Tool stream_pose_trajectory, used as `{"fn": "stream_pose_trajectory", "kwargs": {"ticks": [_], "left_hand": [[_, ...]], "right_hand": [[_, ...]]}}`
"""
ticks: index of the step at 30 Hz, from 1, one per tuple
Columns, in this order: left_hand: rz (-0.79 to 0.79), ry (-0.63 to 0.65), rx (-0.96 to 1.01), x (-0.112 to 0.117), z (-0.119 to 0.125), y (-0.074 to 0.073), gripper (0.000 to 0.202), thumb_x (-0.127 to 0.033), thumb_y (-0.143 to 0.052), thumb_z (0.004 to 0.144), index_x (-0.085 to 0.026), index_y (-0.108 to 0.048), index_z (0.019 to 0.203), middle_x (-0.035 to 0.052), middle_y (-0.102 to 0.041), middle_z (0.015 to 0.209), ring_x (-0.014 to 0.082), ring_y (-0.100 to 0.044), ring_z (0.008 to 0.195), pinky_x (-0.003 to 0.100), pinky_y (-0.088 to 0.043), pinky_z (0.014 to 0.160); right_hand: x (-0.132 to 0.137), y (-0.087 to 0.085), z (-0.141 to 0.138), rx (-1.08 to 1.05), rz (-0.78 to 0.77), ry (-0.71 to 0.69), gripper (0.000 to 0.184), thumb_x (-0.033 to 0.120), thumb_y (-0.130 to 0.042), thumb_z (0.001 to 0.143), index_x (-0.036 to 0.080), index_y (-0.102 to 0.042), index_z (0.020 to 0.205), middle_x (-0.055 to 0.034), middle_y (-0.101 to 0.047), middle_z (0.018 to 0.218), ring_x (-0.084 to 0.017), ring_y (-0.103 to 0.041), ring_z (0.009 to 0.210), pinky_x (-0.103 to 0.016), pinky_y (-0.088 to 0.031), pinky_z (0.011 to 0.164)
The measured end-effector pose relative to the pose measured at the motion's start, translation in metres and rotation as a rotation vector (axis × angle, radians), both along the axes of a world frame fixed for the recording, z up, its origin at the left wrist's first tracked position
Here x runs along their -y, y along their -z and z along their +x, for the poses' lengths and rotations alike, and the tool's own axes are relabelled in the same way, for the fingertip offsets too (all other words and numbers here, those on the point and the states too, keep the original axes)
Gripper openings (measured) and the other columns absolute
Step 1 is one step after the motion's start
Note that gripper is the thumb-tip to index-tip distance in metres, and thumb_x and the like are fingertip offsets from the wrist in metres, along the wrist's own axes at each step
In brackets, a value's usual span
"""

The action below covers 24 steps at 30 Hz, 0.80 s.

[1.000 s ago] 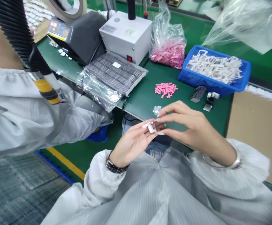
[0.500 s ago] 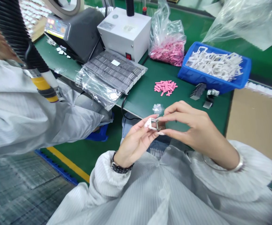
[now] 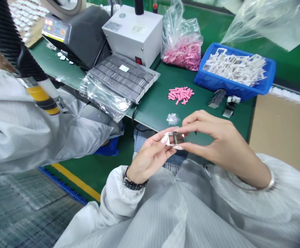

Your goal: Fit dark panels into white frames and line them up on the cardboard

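A green bench mat (image 3: 155, 103) runs across the view, carrying a white box unit (image 3: 131, 38), a tray of grey metal parts (image 3: 121, 77) on clear plastic film, a bag of pink strips (image 3: 182, 57), a loose pile of pink strips (image 3: 180, 94), and a blue plastic bin (image 3: 200, 81) heaped with white plastic frames (image 3: 235, 67). A co-worker's white striped sleeve (image 3: 23, 127) fills the left side, beside a black ribbed hose (image 3: 10, 38). Compared with a second ago, when the held part showed mostly as a narrow white edge, it has turned so that its broad face is open to the camera. This white frame (image 3: 168, 138) is small and rectangular, with a dark metal plate (image 3: 177, 138) lying across its opening; how the two are joined is too small to tell. It is held in the air beyond the person's lap, short of the bench's front edge. The left hand (image 3: 150, 162) is nearly closed, pinching the frame's left end between its fingertips, while the right hand (image 3: 217, 144) curves in with thumb and forefinger closed on the dark end. A scrap of clear film (image 3: 173, 119) lies on the mat just beyond the fingers.
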<state>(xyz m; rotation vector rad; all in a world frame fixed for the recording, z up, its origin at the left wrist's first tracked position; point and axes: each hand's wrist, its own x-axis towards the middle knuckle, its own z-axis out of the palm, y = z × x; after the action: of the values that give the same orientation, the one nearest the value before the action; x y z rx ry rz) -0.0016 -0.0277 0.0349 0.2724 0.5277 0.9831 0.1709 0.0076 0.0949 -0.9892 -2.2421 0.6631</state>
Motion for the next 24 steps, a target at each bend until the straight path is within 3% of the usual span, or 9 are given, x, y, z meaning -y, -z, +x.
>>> {"fn": "stream_pose_trajectory", "kwargs": {"ticks": [4,10,21,24], "left_hand": [[0.041,0.039,0.017,0.0004,-0.0008,0.0004,0.033,-0.02,-0.07,0.08,-0.018,-0.067,0.113,0.0072,-0.07,0.108,0.0158,-0.064,0.105,0.022,-0.051,0.086],[0.028,0.048,0.028,0.0011,0.0011,-0.0002,0.035,-0.018,-0.071,0.078,-0.019,-0.068,0.112,0.0041,-0.071,0.101,0.0152,-0.066,0.1,0.024,-0.049,0.09],[-0.003,0.027,0.032,-0.001,0.0054,0.0017,0.038,-0.022,-0.076,0.073,-0.016,-0.068,0.11,0.0047,-0.07,0.092,0.0149,-0.067,0.091,0.023,-0.049,0.082],[0.013,0.055,0.07,-0.003,0.0069,0.0032,0.043,-0.022,-0.075,0.074,-0.019,-0.065,0.116,0.0038,-0.07,0.094,0.0127,-0.066,0.088,0.022,-0.049,0.08]], "right_hand": [[0.0016,-0.0003,0.001,0.028,-0.015,-0.021,0.013,0.014,-0.07,0.079,0.015,-0.07,0.092,-0.0055,-0.062,0.085,-0.016,-0.057,0.076,-0.028,-0.049,0.065],[0.002,-0.0026,-0.0026,0.063,0.0,-0.031,0.005,0.011,-0.07,0.077,0.015,-0.07,0.08,-0.0054,-0.061,0.083,-0.016,-0.054,0.076,-0.027,-0.046,0.063],[0.0044,0.004,-0.0063,0.151,0.027,0.026,0.018,0.014,-0.065,0.081,0.019,-0.069,0.098,-0.0067,-0.06,0.092,-0.019,-0.053,0.08,-0.033,-0.048,0.067],[0.0047,0.0055,-0.0062,0.13,0.011,0.038,0.016,0.013,-0.066,0.079,0.017,-0.068,0.095,-0.0066,-0.061,0.09,-0.018,-0.053,0.08,-0.032,-0.048,0.067]]}}
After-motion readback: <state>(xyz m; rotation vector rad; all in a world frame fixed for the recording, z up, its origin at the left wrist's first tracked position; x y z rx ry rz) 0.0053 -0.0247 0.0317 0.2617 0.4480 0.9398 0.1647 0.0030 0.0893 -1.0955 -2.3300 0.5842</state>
